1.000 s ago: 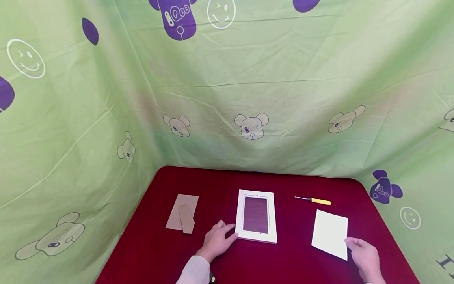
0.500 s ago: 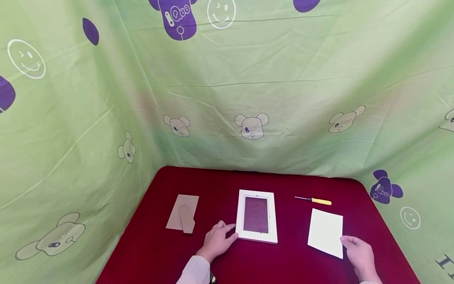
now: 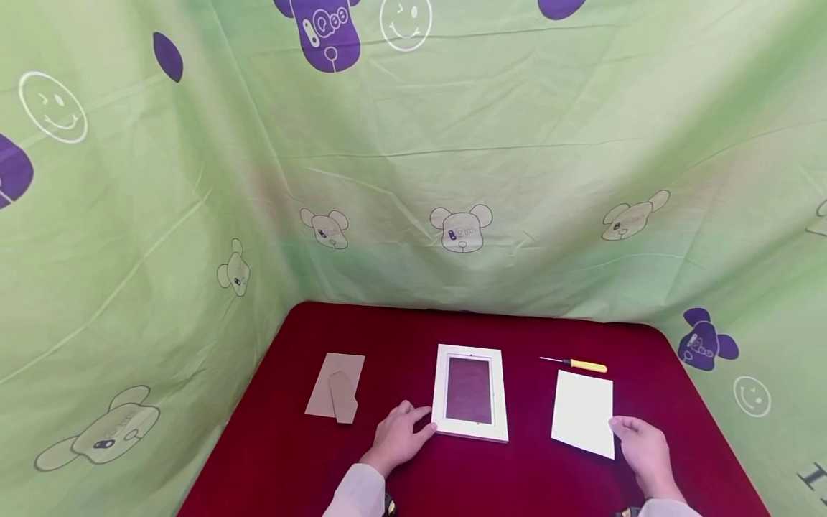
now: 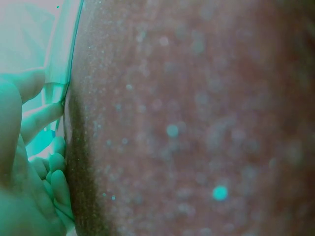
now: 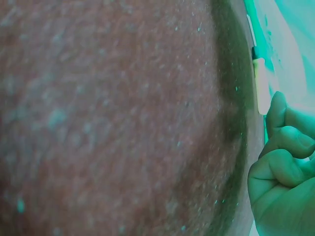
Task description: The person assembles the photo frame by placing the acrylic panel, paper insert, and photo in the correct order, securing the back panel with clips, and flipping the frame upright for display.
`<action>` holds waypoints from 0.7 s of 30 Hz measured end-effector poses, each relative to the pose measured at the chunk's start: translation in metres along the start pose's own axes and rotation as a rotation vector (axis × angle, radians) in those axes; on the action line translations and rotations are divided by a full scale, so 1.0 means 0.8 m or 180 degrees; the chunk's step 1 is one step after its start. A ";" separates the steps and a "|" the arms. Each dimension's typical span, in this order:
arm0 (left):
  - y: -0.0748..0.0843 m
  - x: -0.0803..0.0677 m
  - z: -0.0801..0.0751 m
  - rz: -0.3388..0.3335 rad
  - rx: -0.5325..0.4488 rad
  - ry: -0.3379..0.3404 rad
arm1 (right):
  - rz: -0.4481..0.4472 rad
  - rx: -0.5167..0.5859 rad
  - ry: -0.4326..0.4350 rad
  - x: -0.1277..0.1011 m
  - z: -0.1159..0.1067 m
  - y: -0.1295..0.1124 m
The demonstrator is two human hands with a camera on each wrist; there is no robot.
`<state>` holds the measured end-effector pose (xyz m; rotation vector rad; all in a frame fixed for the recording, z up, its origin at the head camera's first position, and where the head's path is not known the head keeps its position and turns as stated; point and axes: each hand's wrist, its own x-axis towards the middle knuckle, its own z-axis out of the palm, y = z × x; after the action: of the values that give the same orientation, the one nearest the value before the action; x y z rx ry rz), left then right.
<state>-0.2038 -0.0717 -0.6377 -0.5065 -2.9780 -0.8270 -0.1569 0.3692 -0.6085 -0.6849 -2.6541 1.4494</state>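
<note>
With my right hand pinching its near corner, I slide the white card across the red bench toward nine o'clock, squarer and nearer the white picture frame my left hand steadies, so insertion looks close.

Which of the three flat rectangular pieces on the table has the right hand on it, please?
The plain white card, rightmost of the three. The right hand touches its near right corner; the left hand rests against the white picture frame, and the brown backing board lies untouched.

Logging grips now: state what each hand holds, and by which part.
Left hand touches the frame at its near left corner. Right hand pinches the white sheet at its near right corner.
</note>
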 end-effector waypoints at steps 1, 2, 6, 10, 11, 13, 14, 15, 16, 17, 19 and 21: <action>0.000 0.000 0.000 0.0014 -0.0004 0.0007 | -0.0012 -0.0007 0.0009 0.001 0.001 -0.001; 0.000 0.000 0.000 0.0013 -0.0002 0.0008 | -0.0023 -0.0007 0.0014 0.001 0.002 -0.002; -0.002 0.001 0.002 0.0005 0.0013 0.0001 | -0.0095 -0.0015 0.0073 0.002 0.009 -0.007; -0.003 0.002 0.004 -0.0028 0.0011 -0.0027 | -0.0118 0.0027 0.0056 0.003 0.018 -0.012; -0.004 0.002 0.004 -0.0031 0.0010 -0.0029 | -0.0118 0.0045 0.0044 0.003 0.020 -0.014; -0.004 0.002 0.004 -0.0030 0.0006 -0.0026 | -0.0128 0.0078 0.0028 0.003 0.024 -0.017; -0.004 0.002 0.004 -0.0030 0.0007 -0.0022 | -0.0140 0.0094 0.0022 0.002 0.025 -0.019; -0.004 0.002 0.004 -0.0027 0.0007 -0.0018 | -0.0146 0.0093 0.0023 0.002 0.027 -0.021; -0.004 0.002 0.004 -0.0024 0.0009 -0.0014 | -0.0152 0.0107 0.0012 0.002 0.028 -0.022; -0.004 0.002 0.004 -0.0020 0.0008 -0.0009 | -0.0158 0.0107 0.0008 0.001 0.030 -0.024; -0.004 0.003 0.004 -0.0014 0.0010 0.0000 | -0.0170 0.0103 0.0011 0.001 0.032 -0.028; -0.005 0.003 0.004 -0.0010 0.0011 0.0005 | -0.0172 0.0102 0.0006 0.000 0.035 -0.031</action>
<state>-0.2069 -0.0722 -0.6423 -0.5009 -2.9792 -0.8218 -0.1730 0.3356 -0.6042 -0.6068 -2.6204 1.4734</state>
